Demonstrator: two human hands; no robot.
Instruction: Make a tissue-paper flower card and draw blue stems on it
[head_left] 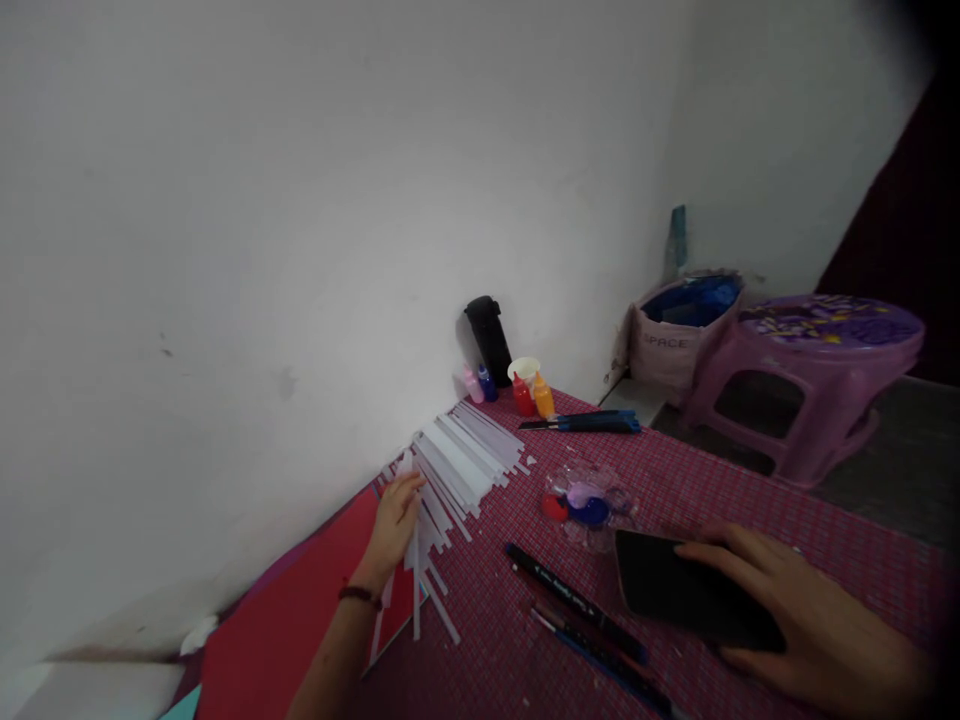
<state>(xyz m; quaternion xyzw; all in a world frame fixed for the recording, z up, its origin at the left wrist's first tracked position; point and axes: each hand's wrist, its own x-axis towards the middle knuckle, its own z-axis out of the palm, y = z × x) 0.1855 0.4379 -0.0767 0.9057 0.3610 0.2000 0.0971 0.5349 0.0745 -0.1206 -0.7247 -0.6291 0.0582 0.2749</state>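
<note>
My left hand (399, 508), with a dark beaded band at the wrist, is at the left end of a spread of white strips (450, 450). Its fingers are bent around a few of them, though the grip is partly hidden. Some strips lie across a red sheet (300, 590) beneath that arm. On the right, my right hand (787, 600) grips a black smartphone (686, 590), fingers over the top face and thumb along the near edge. The phone is low over the checked red cloth (510, 640); whether it touches cannot be seen.
A clear palette (589, 505) holds red, lilac and blue paint. Nearby lie a black marker (574, 600), a paintbrush (592, 655) and craft knives (592, 421). Paint bottles (523, 396), a white cup (525, 368) and a black flask (489, 340) stand at the back corner. A pink stool (810, 400) stands beyond.
</note>
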